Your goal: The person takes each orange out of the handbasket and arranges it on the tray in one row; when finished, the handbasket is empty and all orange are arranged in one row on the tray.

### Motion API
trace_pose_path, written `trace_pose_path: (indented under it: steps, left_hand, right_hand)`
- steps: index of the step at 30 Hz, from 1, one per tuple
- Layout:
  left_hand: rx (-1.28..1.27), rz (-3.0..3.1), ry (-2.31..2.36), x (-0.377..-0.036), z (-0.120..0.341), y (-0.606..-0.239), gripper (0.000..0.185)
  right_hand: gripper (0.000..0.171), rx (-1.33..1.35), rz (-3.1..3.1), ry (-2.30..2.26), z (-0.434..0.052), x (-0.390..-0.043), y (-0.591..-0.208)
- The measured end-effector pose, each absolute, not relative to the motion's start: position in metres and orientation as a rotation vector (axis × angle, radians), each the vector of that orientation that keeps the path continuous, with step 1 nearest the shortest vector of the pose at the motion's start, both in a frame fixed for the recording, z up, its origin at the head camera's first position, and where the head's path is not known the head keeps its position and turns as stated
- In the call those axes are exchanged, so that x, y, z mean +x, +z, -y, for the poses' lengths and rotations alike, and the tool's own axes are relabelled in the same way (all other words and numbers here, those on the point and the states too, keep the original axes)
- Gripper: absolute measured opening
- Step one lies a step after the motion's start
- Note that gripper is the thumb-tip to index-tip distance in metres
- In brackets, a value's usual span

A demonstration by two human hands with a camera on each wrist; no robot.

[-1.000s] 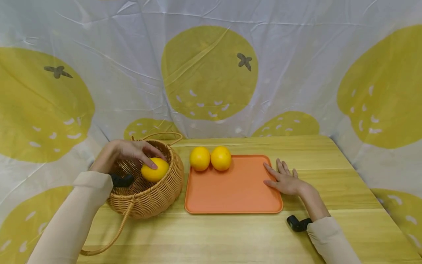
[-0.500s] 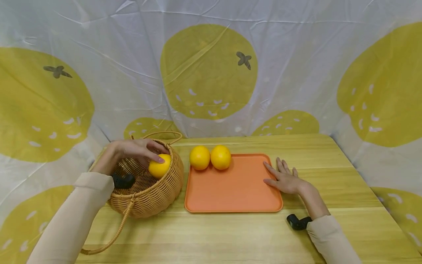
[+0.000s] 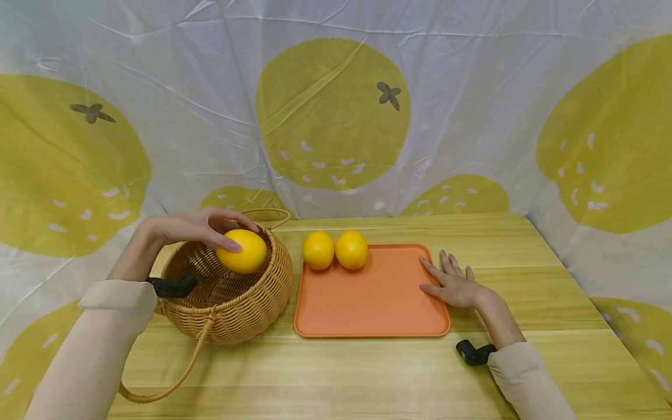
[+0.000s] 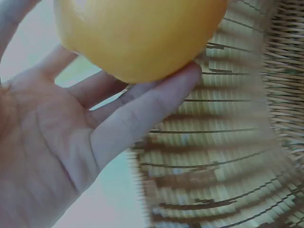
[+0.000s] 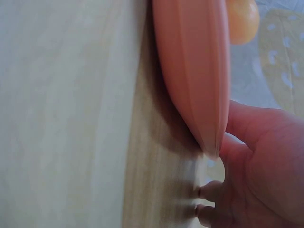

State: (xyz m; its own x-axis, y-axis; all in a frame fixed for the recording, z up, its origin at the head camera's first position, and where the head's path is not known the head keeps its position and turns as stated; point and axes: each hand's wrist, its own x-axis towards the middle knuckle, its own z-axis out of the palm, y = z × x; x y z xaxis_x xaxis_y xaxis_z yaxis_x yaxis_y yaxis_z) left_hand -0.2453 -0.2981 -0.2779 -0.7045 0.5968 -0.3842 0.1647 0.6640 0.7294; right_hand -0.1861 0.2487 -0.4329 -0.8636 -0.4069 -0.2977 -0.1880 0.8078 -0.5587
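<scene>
My left hand [image 3: 191,226] holds a yellow lemon [image 3: 244,254] between thumb and fingers, over the mouth of the round wicker basket [image 3: 252,312]. In the left wrist view, the lemon [image 4: 142,33] shows a slight nub at one end, and the thumb lies along its underside. My right hand [image 3: 458,287] rests at the right edge of the orange tray [image 3: 378,303], its fingers spread. The thumb and index finger touch the tray's rim, while the other fingers lie on the table beside it. Two round orange-yellow fruits [image 3: 318,251] sit side by side at the tray's far left corner.
One basket handle [image 3: 173,388] hangs down onto the table [image 3: 336,373] at the front, and the other leans to the back. Behind the table hangs a fruit-printed curtain [image 3: 451,116]. A black wrist device [image 3: 475,353] is worn at each cuff.
My left hand has lifted the lemon from inside the basket up toward its rim, moving slightly left over the last half second. The right hand and tray stay in place.
</scene>
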Motion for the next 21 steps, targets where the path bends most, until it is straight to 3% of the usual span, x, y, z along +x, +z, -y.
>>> trace_pose_path:
  steps: [6, 11, 21]
  left_hand:
    - [0.750, -2.471, 0.881, -0.225, 0.286, -0.239, 0.044]
    - [0.861, -2.589, 0.843, -0.215, 0.242, -0.223, 0.045]
    - [1.229, -2.490, 0.407, -0.228, 0.105, -0.255, 0.052]
  right_hand:
    - [0.080, -0.448, -2.583, -0.742, -0.248, -0.185, -0.432]
    - [0.082, -0.467, -2.575, -0.778, -0.250, -0.186, -0.434]
    - [0.080, -0.449, -2.586, -0.741, -0.251, -0.187, -0.435]
